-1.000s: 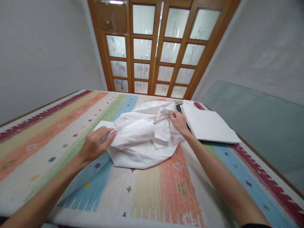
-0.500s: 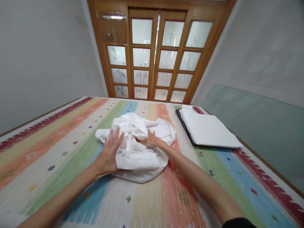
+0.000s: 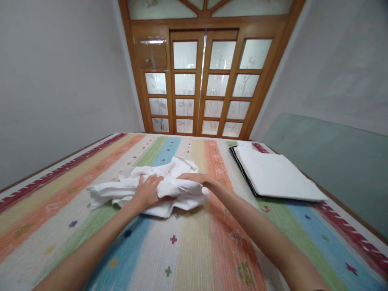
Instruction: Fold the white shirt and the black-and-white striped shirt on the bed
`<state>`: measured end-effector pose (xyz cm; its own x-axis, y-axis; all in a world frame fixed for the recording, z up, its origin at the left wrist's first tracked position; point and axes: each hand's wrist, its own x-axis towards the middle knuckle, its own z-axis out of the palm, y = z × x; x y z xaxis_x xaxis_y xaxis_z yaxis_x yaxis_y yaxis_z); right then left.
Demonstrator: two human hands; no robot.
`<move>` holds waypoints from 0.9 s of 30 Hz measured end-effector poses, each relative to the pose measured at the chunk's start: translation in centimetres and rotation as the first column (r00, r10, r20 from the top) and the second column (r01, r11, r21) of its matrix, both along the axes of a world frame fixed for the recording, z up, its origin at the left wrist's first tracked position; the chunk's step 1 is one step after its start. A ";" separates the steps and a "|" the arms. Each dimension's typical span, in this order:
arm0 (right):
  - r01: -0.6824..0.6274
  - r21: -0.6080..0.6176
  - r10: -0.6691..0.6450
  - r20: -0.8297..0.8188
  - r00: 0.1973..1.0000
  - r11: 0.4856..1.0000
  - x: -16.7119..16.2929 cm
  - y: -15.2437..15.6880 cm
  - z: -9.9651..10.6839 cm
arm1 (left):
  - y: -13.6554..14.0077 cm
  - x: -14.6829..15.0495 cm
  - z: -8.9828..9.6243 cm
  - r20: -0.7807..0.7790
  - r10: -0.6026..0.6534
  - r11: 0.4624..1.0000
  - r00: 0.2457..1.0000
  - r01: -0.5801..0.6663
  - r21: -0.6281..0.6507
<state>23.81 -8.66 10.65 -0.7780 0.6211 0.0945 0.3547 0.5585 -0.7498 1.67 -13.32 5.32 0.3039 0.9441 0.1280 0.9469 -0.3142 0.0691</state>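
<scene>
A crumpled white shirt (image 3: 130, 190) lies bunched on the striped cover in front of me, one end stretched out to the left. My left hand (image 3: 150, 190) grips the shirt near its middle, fingers curled into the fabric. My right hand (image 3: 192, 178) is on the shirt's right part; a raised fold covers its fingers, which seem closed on the cloth.
To the right lies a stack of folded clothes, a white one (image 3: 275, 171) over a black one (image 3: 244, 171). The patterned cover (image 3: 188, 250) spreads beneath everything. A pale green panel (image 3: 327, 157) stands along the right wall, and wooden glass doors (image 3: 200, 97) are at the back.
The shirt has gone from a rounded heap to a flatter bunch reaching farther left. My left hand has moved right and farther in, and the right hand's fingers have slipped under a fold.
</scene>
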 end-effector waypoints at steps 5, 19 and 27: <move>0.205 0.130 -0.216 0.083 0.973 0.970 7.0 0.1 1.7 | 4.7 -1.1 0.7 0.059 0.431 0.902 0.901 -0.431 -0.006; 0.581 0.631 -0.849 0.471 0.241 0.515 22.9 -3.8 -4.4 | 11.9 -9.0 1.0 0.327 0.639 0.734 0.696 -0.679 0.013; 0.636 0.648 -0.882 0.458 0.113 0.418 22.6 -2.9 -3.0 | 8.8 -9.3 0.2 0.257 0.435 0.858 0.863 -0.485 0.173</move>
<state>46.45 -11.59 7.61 0.2354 0.9663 0.1041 0.9676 -0.2431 0.0683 -7.66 -4.55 5.47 -0.2139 0.9069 0.3629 0.9589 0.1240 0.2552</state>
